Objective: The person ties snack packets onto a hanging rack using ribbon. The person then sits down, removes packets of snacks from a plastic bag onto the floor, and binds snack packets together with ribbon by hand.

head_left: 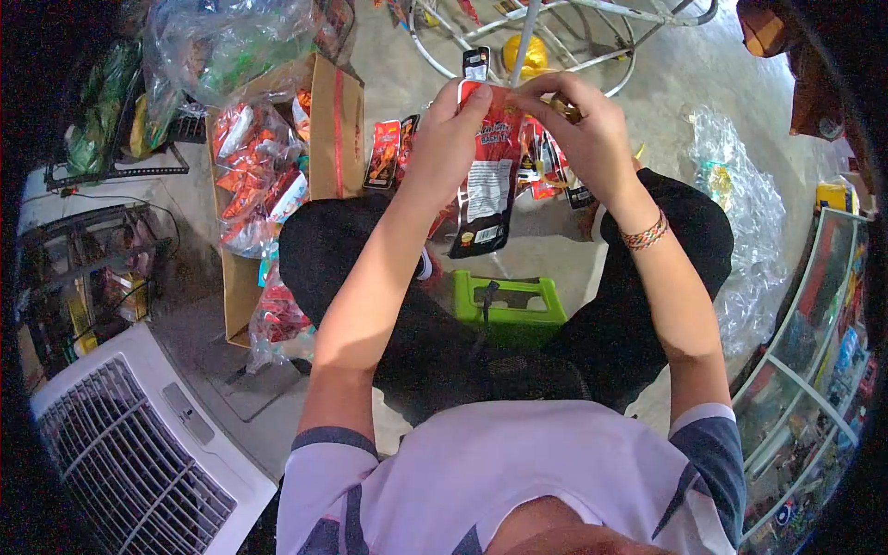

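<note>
A red and black snack packet (pixel 488 180) hangs upright in front of me, its white label panel and barcode facing up at me. My left hand (pixel 449 139) is closed on its upper left edge, the thumb lying across the red front. The fingertips of my right hand (pixel 583 125) are pinched at the packet's upper right corner; whether they hold anything besides the packet I cannot make out. A small black packet end (pixel 475 63) sticks up just beyond my left hand. Behind my hands, several red and black packets (pixel 384 153) lie on the floor, partly hidden.
At left stands a cardboard box (pixel 335 129) with plastic bags of red packets (pixel 254 176). A green plastic stool (pixel 509 301) is between my legs. Also around me are a white metal rack (pixel 629 42), clear plastic wrap (pixel 740 222), a grilled appliance (pixel 139 453) and a glass case (pixel 805 370).
</note>
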Demonstrator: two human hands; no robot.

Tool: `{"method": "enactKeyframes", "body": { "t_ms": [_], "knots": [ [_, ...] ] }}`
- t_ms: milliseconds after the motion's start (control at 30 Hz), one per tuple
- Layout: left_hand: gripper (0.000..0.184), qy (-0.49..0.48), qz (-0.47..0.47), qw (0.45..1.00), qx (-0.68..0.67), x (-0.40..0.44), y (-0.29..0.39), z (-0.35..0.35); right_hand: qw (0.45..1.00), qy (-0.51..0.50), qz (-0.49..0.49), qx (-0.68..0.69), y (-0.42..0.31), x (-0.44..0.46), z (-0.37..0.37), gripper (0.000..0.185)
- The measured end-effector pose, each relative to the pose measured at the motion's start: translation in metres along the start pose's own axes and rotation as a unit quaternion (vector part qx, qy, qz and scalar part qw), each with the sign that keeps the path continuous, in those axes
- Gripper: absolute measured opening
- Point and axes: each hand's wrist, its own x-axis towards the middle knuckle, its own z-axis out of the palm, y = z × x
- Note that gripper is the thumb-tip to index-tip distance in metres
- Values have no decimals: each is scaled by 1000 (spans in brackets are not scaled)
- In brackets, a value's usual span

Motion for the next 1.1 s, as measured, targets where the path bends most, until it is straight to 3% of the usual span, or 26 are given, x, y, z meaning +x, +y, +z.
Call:
{"method": "enactKeyframes", "body": {
  "t_ms": [167,267,533,833,1100],
  "knots": [
    [21,-8,2,1000,8,4,-6,-2,999,16,8,-32,-13,4,-4,20],
    [21,-8,-10,1000,-22,3,-8,-1,997,22,-54,-45,-11,4,-3,19],
    [21,-13,-3,1000,-18,2,-11,-5,998,2,-49,-26,-4,0,2,15],
    [24,17,55,975,214,2,-19,1,998,16,-50,-18,-3,-1,4,19],
    [24,7,75,977,198,-3,-14,7,1000,-11,8,9,-1,-5,4,27]
  ]
}}
